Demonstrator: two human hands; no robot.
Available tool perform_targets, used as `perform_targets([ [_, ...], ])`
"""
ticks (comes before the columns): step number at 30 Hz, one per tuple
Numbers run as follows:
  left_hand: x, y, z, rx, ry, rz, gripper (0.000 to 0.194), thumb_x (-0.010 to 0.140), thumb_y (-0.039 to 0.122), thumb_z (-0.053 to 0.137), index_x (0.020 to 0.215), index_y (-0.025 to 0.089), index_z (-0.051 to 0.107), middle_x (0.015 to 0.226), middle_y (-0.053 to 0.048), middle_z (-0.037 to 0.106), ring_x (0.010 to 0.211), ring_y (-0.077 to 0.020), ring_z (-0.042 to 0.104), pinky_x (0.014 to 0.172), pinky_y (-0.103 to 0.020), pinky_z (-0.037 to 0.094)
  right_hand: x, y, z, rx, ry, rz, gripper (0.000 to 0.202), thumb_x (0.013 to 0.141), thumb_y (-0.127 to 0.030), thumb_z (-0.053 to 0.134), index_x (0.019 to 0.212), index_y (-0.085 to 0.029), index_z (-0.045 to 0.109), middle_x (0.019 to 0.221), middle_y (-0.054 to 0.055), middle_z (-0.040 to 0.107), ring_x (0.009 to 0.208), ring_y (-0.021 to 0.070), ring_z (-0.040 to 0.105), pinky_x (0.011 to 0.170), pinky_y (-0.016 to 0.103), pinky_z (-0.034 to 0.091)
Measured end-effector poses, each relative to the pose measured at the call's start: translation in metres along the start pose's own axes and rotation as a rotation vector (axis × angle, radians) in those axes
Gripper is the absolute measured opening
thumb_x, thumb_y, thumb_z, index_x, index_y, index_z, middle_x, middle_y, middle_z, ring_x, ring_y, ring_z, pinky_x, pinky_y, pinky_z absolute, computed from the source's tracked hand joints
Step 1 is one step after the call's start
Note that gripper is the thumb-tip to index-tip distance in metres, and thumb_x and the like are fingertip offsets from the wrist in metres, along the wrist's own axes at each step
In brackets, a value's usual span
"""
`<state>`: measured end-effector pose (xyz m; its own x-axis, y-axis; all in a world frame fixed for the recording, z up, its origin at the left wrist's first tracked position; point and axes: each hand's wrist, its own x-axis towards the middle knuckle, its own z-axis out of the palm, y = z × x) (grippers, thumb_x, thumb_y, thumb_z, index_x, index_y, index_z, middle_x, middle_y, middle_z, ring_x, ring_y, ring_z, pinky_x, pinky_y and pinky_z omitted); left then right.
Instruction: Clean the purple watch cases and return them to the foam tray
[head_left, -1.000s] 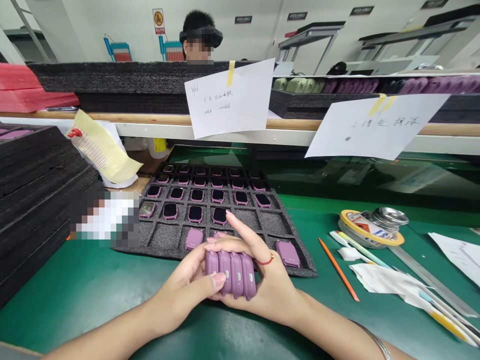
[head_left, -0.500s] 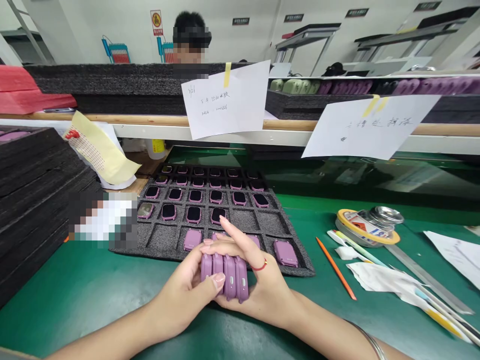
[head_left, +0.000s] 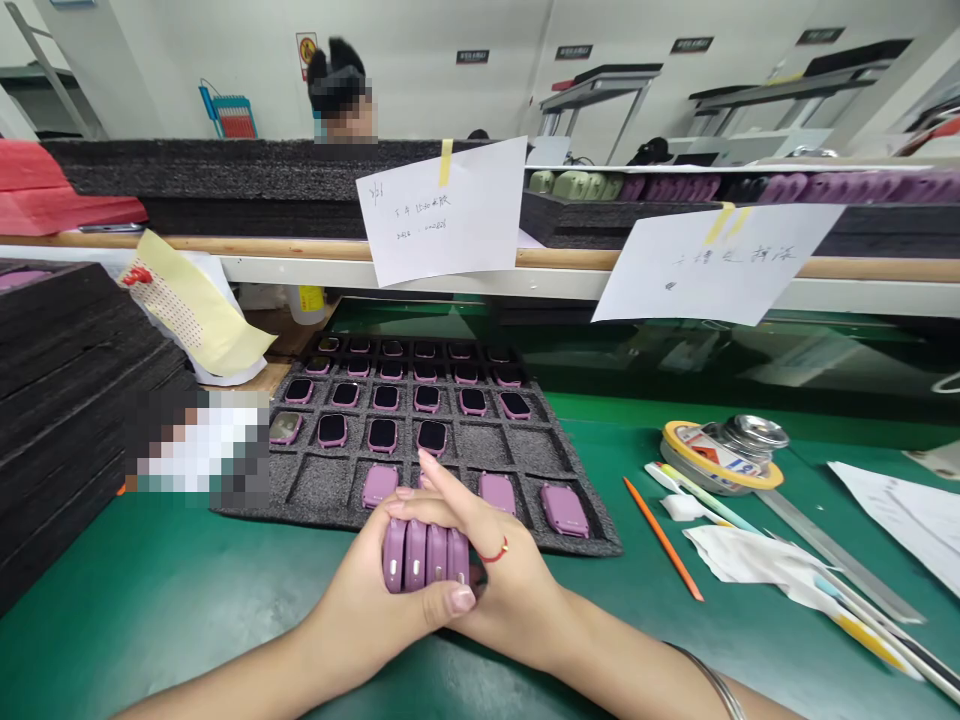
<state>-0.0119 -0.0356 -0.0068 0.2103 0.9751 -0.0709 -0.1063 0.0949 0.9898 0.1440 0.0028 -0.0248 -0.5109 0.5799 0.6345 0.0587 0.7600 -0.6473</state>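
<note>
I am cupping a stack of four purple plastic watch cases (head_left: 425,553) between both hands just above the green mat, at the near edge of the dark grey foam compartment tray (head_left: 600,530). My left hand (head_left: 375,590) is closing around the stack from below, thumb pressing its near side; my right hand (head_left: 480,545) is bracing it from behind, forefinger stretching out over the tray. I judge this the gathering step; setting a case down calls for peeling one off the stack. The tray's far rows are holding dark-screened purple watches (head_left: 382,433); the nearest row is holding three cases lying face down (head_left: 564,509), with several compartments bare
</note>
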Motion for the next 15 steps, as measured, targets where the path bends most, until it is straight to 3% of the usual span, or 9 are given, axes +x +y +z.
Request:
perform_targets([
  [3,0.002,-0.005,0.000,0.002,0.046,-0.021,0.054,0.065,0.038,0.087,0.109,0.020,0.061,0.112,-0.010,0.073,0.111,-0.0311,0.068,0.099,-0.044,0.055,-0.002,0.004,0.007,-0.008,0.001,0.009,0.098,0.085,-0.022,0.073,0.161,-0.031,0.011,0.128,0.007,0.070,0.122,0.0239,0.065,0.107,0.040,0.051],
  [6,0.004,-0.008,-0.001,0.031,0.120,-0.078,0.055,0.066,0.039,0.086,0.111,0.019,0.063,0.116,-0.012,0.073,0.115,-0.0326,0.067,0.101,-0.044,0.053,0.000,0.000,0.006,-0.074,-0.071,0.044,0.100,0.083,-0.021,0.074,0.161,-0.027,0.011,0.135,0.010,0.066,0.128,0.0242,0.060,0.110,0.041,0.047],
  [10,0.005,-0.004,0.000,-0.029,0.159,-0.203,0.067,0.063,0.044,0.089,0.118,0.018,0.060,0.119,-0.014,0.073,0.117,-0.0344,0.066,0.100,-0.043,0.055,0.011,-0.018,-0.026,-0.262,-0.287,0.160,0.099,0.078,-0.042,0.081,0.157,-0.014,0.029,0.152,0.018,0.049,0.141,0.0317,0.046,0.117,0.047,0.039],
  [12,0.005,-0.001,0.002,-0.113,0.152,-0.317,0.077,0.061,0.050,0.090,0.122,0.018,0.055,0.109,-0.014,0.076,0.100,-0.0328,0.074,0.090,-0.043,0.060,0.013,-0.026,-0.055,-0.433,-0.295,0.373,0.072,0.088,-0.045,0.071,0.150,-0.018,0.044,0.148,0.012,0.056,0.136,0.0272,0.053,0.113,0.040,0.043],
  [14,0.004,0.001,0.004,-0.156,0.157,-0.399,0.087,0.056,0.053,0.093,0.124,0.020,0.049,0.103,-0.013,0.078,0.082,-0.0291,0.078,0.080,-0.041,0.063,0.008,-0.027,-0.088,-0.711,-0.219,0.701,0.037,0.101,-0.038,0.051,0.135,-0.025,0.061,0.134,0.006,0.068,0.124,0.0226,0.064,0.105,0.034,0.049],
  [15,0.003,0.001,0.005,-0.159,0.162,-0.422,0.091,0.052,0.053,0.094,0.123,0.021,0.046,0.102,-0.012,0.078,0.075,-0.0271,0.078,0.075,-0.039,0.064,0.002,-0.025,-0.103,-0.824,-0.174,0.823,0.032,0.103,-0.035,0.046,0.123,-0.022,0.067,0.124,0.009,0.073,0.116,0.0265,0.068,0.100,0.038,0.052],
])
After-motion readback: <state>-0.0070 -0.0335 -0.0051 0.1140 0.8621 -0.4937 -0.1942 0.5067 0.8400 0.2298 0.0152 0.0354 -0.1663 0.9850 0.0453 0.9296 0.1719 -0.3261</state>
